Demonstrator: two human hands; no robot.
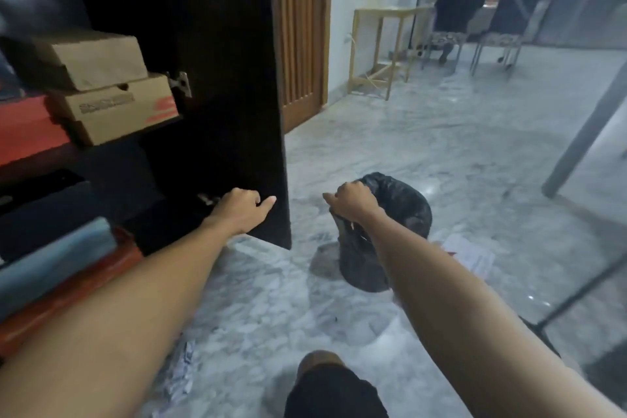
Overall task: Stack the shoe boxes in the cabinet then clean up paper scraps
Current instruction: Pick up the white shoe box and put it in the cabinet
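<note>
From the head view, the open cabinet (163, 10) fills the left side, its dark door (244, 112) swung out over the marble floor (441, 153). On a shelf, 2 brown shoe boxes (101, 88) are stacked one on the other, beside a red box (23, 125); more boxes lie lower down, blurred. The left hand (237, 205) rests against the door's lower edge, fingers loosely bent, thumb pointing right, holding nothing. The right hand (351, 202) grips the gathered top of a black bag (390, 214), which stands on the floor just right of the door. Paper scraps (181, 373) lie near the person's knee, and a white sheet (470, 254) lies right of the bag. Farther back, open floor runs to a wooden table (383, 44) and 2 chairs (468, 44), where another person sits.
</note>
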